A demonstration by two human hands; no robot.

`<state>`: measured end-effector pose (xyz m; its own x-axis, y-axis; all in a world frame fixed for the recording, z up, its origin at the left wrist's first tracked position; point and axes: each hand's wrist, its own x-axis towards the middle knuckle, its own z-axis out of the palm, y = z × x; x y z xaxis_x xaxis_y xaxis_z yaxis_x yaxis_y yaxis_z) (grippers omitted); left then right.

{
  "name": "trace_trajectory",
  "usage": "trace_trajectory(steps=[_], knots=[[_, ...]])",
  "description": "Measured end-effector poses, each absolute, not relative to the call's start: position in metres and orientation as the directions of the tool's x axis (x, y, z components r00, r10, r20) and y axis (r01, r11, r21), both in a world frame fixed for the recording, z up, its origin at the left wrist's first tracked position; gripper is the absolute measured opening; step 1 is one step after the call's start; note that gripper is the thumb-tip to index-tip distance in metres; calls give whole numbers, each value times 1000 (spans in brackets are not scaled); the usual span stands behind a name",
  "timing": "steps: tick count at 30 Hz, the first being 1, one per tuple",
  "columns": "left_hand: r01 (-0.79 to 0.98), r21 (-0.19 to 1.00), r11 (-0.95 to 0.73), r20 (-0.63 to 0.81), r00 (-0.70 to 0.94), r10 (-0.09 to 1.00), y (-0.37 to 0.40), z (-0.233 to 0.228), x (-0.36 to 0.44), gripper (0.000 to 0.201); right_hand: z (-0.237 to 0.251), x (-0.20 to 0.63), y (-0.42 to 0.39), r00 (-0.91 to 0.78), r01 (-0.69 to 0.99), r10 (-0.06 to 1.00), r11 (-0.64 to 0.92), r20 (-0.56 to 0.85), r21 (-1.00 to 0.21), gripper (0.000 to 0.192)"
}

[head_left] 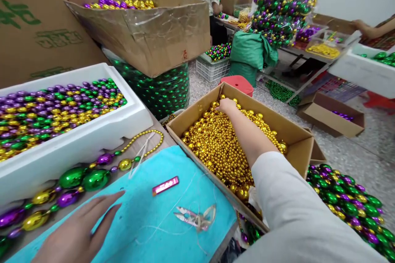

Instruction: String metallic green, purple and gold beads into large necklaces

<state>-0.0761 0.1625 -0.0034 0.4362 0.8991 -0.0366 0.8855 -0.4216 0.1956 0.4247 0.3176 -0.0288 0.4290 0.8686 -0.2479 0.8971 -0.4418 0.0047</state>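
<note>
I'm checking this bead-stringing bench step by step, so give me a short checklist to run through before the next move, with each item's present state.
1. Right hand reaches the gold beads in the cardboard box: ok, fingers are in the pile.
2. Beads actually gripped: cannot tell, fingers are buried.
3. Left hand free: ok, flat and open on the blue cloth.
4. Bead string laid out within reach: ok, beside the left hand.
5. Snips at hand: ok, on the cloth.
6. Thread untangled: cannot tell.

Right hand (pixel 226 106) digs into gold beads (pixel 216 144); left hand (pixel 77 232) rests flat on blue cloth (pixel 173 230).
</note>
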Motion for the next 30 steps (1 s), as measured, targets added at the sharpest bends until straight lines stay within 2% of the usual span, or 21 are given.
trace_trajectory(steps=[4, 8, 11, 14, 21, 23, 25, 26, 28, 30], knots=[[758, 273, -593, -39, 624, 780, 217, 42, 39, 43, -48, 415, 326, 382, 920, 880, -390, -282, 28, 65], [654, 298, -696, -96, 746, 659, 278, 30, 143, 34, -52, 412, 329, 352, 931, 886, -364, -300, 19, 57], [731, 329, -598, -244, 677, 694, 316, 3, 199, 29, -49, 414, 327, 318, 940, 894, -342, -316, -21, 50], [773, 342, -534, -287, 627, 724, 336, -22, 241, 34, -45, 417, 325, 281, 942, 897, -327, -342, -82, 44], [791, 442, -424, -377, 593, 712, 335, -62, 283, 31, -37, 435, 318, 235, 879, 907, -352, -350, -323, 55], [793, 474, -382, -364, 571, 736, 336, -63, 281, 28, -32, 441, 313, 198, 770, 910, -374, -364, -517, 49], [783, 519, -343, -319, 550, 772, 339, -56, 275, 30, -25, 446, 309, 100, 523, 912, -388, -398, -759, 41], [773, 547, -322, -291, 537, 792, 340, -50, 272, 32, -19, 447, 307, 34, 373, 911, -393, -410, -841, 37], [744, 611, -270, -244, 502, 830, 338, -33, 260, 36, -2, 442, 305, -92, 169, 904, -399, -418, -901, 31], [710, 674, -204, -223, 458, 860, 327, -13, 236, 36, 20, 428, 303, -184, 114, 894, -393, -408, -912, 29]])
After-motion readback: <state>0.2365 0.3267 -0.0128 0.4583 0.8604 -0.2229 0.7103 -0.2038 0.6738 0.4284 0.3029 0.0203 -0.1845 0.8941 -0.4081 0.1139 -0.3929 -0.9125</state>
